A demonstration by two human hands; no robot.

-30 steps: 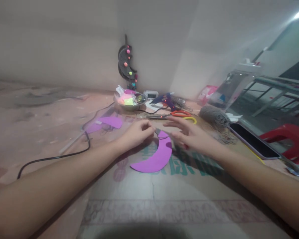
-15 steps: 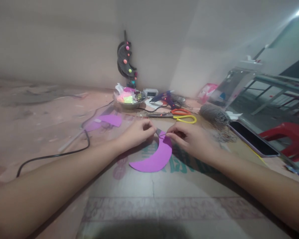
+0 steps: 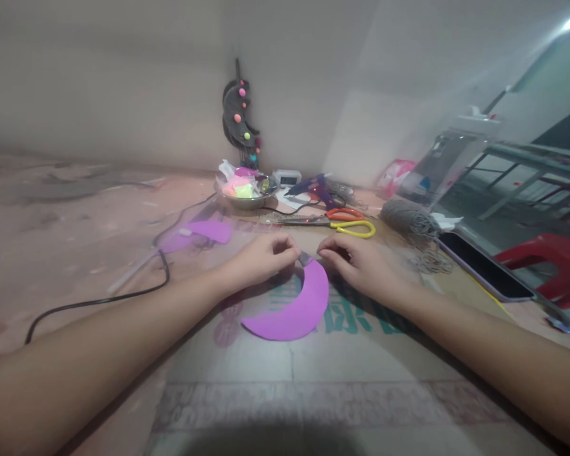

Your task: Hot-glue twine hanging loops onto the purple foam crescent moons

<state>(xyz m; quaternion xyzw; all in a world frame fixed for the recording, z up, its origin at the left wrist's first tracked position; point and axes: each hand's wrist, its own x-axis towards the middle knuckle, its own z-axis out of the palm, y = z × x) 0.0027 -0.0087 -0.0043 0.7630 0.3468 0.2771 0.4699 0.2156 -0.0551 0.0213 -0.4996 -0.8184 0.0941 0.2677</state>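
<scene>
A purple foam crescent (image 3: 294, 307) lies flat on a sheet of cardboard (image 3: 313, 361) in front of me. My left hand (image 3: 261, 256) is closed in a pinch at the crescent's upper tip, holding a small grey piece (image 3: 305, 256) that I cannot make out. My right hand (image 3: 356, 261) faces it from the right, fingers curled and pinched together at the same tip. Both hands rest low on the cardboard, almost touching each other.
Behind the hands lie scissors with orange and yellow handles (image 3: 344, 221), a blue glue gun (image 3: 311, 185), a metal bowl of bright bits (image 3: 247, 189) and a grey yarn bundle (image 3: 408, 218). A phone (image 3: 484, 266) lies at right, a black cable (image 3: 123, 291) and purple foam scraps (image 3: 204, 231) at left.
My right hand, spread and blurred a second ago, has come in and closed at the crescent's tip next to my left hand. The crescent has shifted slightly.
</scene>
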